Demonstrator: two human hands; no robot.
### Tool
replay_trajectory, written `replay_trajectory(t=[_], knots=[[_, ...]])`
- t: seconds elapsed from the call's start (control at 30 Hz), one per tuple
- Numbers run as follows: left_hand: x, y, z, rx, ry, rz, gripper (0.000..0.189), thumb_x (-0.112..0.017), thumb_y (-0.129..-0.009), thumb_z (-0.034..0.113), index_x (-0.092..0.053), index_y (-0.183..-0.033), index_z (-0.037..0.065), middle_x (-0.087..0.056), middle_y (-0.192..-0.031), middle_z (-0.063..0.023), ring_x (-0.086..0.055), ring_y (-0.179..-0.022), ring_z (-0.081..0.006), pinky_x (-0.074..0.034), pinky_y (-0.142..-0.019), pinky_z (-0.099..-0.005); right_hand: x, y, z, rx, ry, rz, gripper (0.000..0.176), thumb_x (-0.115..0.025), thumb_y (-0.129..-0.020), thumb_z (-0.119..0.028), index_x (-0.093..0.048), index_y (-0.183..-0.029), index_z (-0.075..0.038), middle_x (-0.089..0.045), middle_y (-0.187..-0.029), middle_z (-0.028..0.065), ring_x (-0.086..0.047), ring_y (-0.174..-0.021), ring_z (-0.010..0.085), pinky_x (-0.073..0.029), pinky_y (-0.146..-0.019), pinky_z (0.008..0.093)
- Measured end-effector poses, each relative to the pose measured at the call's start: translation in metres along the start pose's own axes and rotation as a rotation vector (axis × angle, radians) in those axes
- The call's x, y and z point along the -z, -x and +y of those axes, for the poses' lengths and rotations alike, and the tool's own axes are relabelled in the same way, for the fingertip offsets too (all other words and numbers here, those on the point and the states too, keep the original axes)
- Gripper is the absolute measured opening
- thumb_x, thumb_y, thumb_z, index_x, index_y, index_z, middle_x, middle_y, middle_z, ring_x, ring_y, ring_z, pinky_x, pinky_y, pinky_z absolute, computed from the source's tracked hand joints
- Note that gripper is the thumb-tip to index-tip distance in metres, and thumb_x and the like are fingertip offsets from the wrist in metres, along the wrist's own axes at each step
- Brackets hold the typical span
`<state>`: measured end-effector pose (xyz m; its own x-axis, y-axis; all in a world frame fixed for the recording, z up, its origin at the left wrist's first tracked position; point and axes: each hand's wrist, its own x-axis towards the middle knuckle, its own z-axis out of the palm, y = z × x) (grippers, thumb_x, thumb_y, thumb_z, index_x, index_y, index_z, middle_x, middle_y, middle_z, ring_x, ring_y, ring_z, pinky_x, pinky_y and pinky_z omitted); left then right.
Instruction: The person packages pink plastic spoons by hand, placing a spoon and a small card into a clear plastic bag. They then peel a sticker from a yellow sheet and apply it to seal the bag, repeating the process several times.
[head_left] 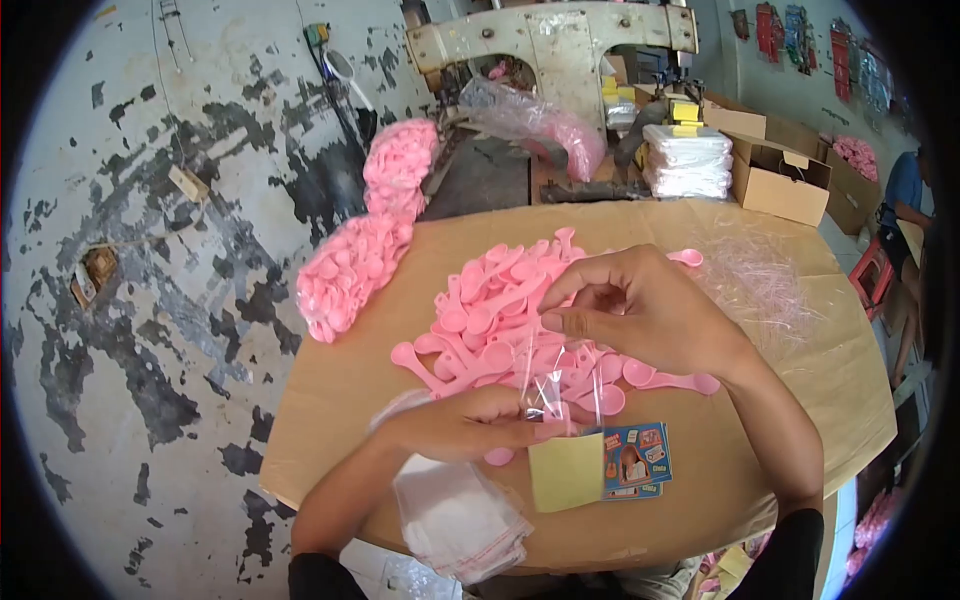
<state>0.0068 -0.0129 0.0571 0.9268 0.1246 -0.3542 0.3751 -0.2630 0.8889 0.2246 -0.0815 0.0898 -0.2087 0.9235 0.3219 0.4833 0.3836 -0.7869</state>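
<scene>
My left hand (470, 420) is closed on a small clear plastic bag (548, 385), with something pink showing at its lower end. Above it, my right hand (640, 310) has thumb and fingers pinched near the bag's upper part; what they hold, if anything, I cannot make out. Behind both hands lies a heap of pink plastic spoons (495, 290), partly hidden by the right hand. Below the hands are a yellow paper slip (567, 472) and blue printed cards (637, 458). A stack of clear plastic bags (460, 520) lies under my left forearm.
Bags packed with pink spoons (355, 265) lean at the table's left edge. Thin clear plastic strips (760, 290) lie at the right of the brown-covered table (840, 400). Behind stand a metal machine (550, 50), stacked clear packs (688, 160) and cardboard boxes (780, 180). Another person (905, 200) is at far right.
</scene>
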Motion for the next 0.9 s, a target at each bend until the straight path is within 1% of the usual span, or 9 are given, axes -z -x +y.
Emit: replay_trajectory(t=[0.03, 0.13, 0.2, 0.3, 0.4, 0.57, 0.67, 0.8, 0.9], knots=[[0.004, 0.0, 0.001, -0.052, -0.012, -0.034, 0.045, -0.045, -0.102, 0.028, -0.044, -0.137, 0.0, -0.05, -0.137, -0.0066, -0.053, -0.117, -0.0141, -0.051, -0.089, -0.0289, -0.002, 0.0, 0.005, 0.003, 0.0, 0.004, 0.019, -0.065, -0.088, -0.012, -0.067, -0.102, 0.0, -0.067, -0.077, 0.0111, -0.061, -0.065, 0.016, -0.049, -0.061, 0.0294], [-0.003, -0.01, -0.018, -0.224, 0.428, 0.266, 0.04, -0.04, -0.104, 0.027, -0.046, -0.137, 0.005, -0.061, -0.117, -0.0043, -0.057, -0.11, -0.0121, -0.05, -0.088, -0.0281, -0.009, -0.002, 0.009, -0.032, 0.069, 0.033, 0.017, -0.066, -0.085, -0.006, -0.068, -0.101, -0.001, -0.067, -0.077, 0.0122, -0.061, -0.064, 0.0169, -0.049, -0.06, 0.0299], [-0.002, -0.012, -0.018, -0.235, 0.468, 0.311, 0.037, -0.038, -0.104, 0.024, -0.047, -0.134, 0.004, -0.059, -0.121, -0.0053, -0.057, -0.111, -0.0121, -0.052, -0.088, -0.0286, -0.009, -0.004, -0.001, -0.121, 0.209, 0.065, 0.016, -0.067, -0.082, -0.005, -0.068, -0.098, -0.002, -0.066, -0.078, 0.0113, -0.062, -0.068, 0.0193, -0.05, -0.062, 0.0317], [0.001, -0.015, -0.027, -0.21, 0.463, 0.377, 0.036, -0.038, -0.104, 0.021, -0.047, -0.134, 0.003, -0.059, -0.117, -0.0044, -0.057, -0.106, -0.0093, -0.051, -0.084, -0.0255, -0.016, -0.011, 0.016, 0.451, 0.578, 0.343, 0.016, -0.071, -0.078, -0.008, -0.069, -0.093, -0.005, -0.063, -0.083, 0.009, -0.061, -0.076, 0.0229, -0.051, -0.068, 0.0349], [-0.001, -0.018, -0.036, -0.238, 0.425, 0.442, 0.034, -0.038, -0.104, 0.018, -0.049, -0.131, 0.002, -0.059, -0.106, -0.0022, -0.055, -0.095, -0.006, -0.049, -0.075, -0.0236, -0.017, -0.003, 0.006, 0.428, 0.66, 0.042, 0.016, -0.071, -0.076, -0.013, -0.069, -0.09, -0.007, -0.062, -0.087, 0.0064, -0.061, -0.086, 0.0251, -0.051, -0.074, 0.0375], [-0.006, -0.022, -0.039, -0.348, 0.226, 0.457, 0.028, -0.04, -0.102, 0.015, -0.055, -0.121, 0.0, -0.056, -0.092, -0.0005, -0.049, -0.082, -0.0053, -0.044, -0.064, -0.0242, -0.032, -0.004, 0.014, 0.475, 0.811, 0.099, 0.015, -0.07, -0.077, -0.017, -0.069, -0.087, -0.007, -0.062, -0.082, 0.0052, -0.06, -0.083, 0.0235, -0.051, -0.074, 0.0361], [-0.005, -0.018, -0.036, -0.263, 0.199, 0.448, 0.026, -0.041, -0.103, 0.015, -0.053, -0.12, -0.001, -0.058, -0.097, -0.0004, -0.055, -0.087, -0.0042, -0.048, -0.075, -0.0216, -0.036, -0.004, 0.017, 0.491, 0.871, 0.078, 0.014, -0.069, -0.072, -0.017, -0.066, -0.081, -0.006, -0.062, -0.079, 0.0054, -0.06, -0.081, 0.0232, -0.051, -0.073, 0.0355], [-0.006, -0.019, -0.039, -0.132, 0.111, 0.432, 0.024, -0.041, -0.102, 0.014, -0.054, -0.116, 0.0, -0.056, -0.091, 0.0017, -0.051, -0.08, -0.0039, -0.045, -0.068, -0.0207, -0.041, -0.004, 0.024, 0.48, 0.87, -0.01, 0.014, -0.07, -0.072, -0.014, -0.066, -0.083, -0.006, -0.063, -0.078, 0.0049, -0.061, -0.079, 0.0224, -0.051, -0.07, 0.0353], [-0.007, -0.022, -0.04, -0.124, -0.024, 0.453, 0.024, -0.041, -0.102, 0.014, -0.055, -0.113, -0.002, -0.056, -0.087, 0.0007, -0.051, -0.075, -0.0059, -0.044, -0.065, -0.0232, -0.046, -0.002, 0.033, 0.415, 0.85, 0.038, 0.012, -0.07, -0.073, -0.013, -0.065, -0.081, -0.006, -0.062, -0.072, 0.0068, -0.061, -0.07, 0.0245, -0.051, -0.065, 0.0351]])
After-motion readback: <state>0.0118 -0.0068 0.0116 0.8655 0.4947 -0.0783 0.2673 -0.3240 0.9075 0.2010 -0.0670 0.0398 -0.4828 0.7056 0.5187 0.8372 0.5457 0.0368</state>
